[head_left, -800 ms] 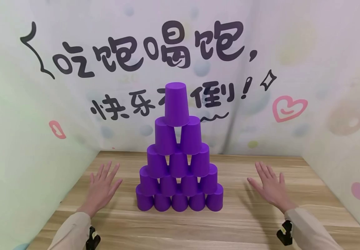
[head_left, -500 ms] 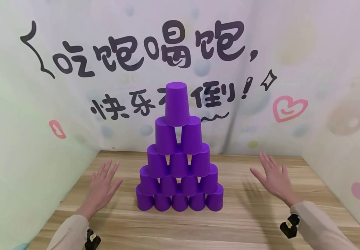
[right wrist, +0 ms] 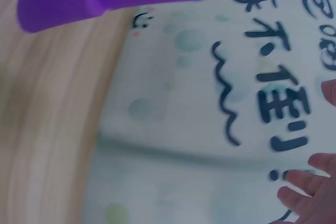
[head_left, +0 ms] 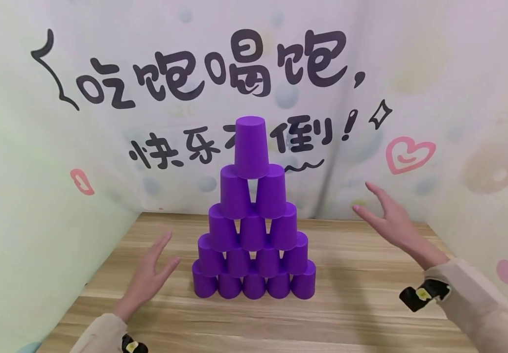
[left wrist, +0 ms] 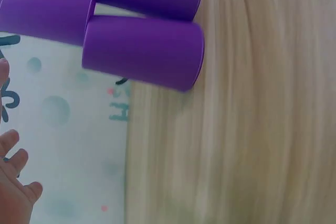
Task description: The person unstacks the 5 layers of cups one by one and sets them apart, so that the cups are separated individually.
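A pyramid of upside-down purple cups (head_left: pixel 252 230) stands in several rows at the middle of the table, with a single cup (head_left: pixel 252 147) on top. To its left, my left hand (head_left: pixel 148 274) is held over the table, thumb and fingers apart, holding nothing. My right hand (head_left: pixel 392 220) is raised higher on the right side, fingers extended and free of any object. Both hands are apart from the stack. In the left wrist view a bottom-row cup (left wrist: pixel 144 51) lies nearest, and fingers (left wrist: pixel 10 156) show at the left edge. The right wrist view catches fingers (right wrist: pixel 304 184) at lower right.
The wood-grain table (head_left: pixel 254 326) meets a white printed curtain (head_left: pixel 183 29) with black lettering behind the cups. Curtain walls also close in the left (head_left: pixel 20 220) and right (head_left: pixel 478 88) sides. Dark wrist cameras (head_left: pixel 423 294) sit at the cuffs.
My right hand has risen and turned edge-on, its forearm shifting right and up. The left hand has also turned edge-on and moved slightly right. The cups stand unchanged.
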The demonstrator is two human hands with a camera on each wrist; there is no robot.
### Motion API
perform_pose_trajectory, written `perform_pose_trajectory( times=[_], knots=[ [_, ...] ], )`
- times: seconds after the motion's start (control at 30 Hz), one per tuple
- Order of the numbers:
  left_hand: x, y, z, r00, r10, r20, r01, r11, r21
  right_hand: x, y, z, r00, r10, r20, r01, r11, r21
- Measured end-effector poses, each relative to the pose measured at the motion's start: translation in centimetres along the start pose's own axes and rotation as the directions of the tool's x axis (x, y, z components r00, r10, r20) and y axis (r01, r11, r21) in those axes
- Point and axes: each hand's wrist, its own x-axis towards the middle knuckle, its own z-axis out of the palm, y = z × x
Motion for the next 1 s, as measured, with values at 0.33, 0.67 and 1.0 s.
perform_pose_trajectory(
  times=[0.33,0.67,1.0],
  knots=[
    [-1.0,0.7,1.9,0.992,-0.089,0.091,0.107,0.972,-0.208,2.5,-6.3,-3.4,0.995,-0.037,-0.094,0.050,0.988,0.143],
    [-1.4,-0.4,4.6,0.979,-0.098,0.180,0.144,0.953,-0.267,5.3,-11.7,-5.0,0.997,-0.029,-0.069,0.051,0.935,0.351],
    [-1.5,-0.9,5.7,0.969,-0.137,0.206,0.194,0.938,-0.289,8.3,-16.4,-3.7,0.988,-0.124,-0.091,0.154,0.805,0.573]
  ],
)
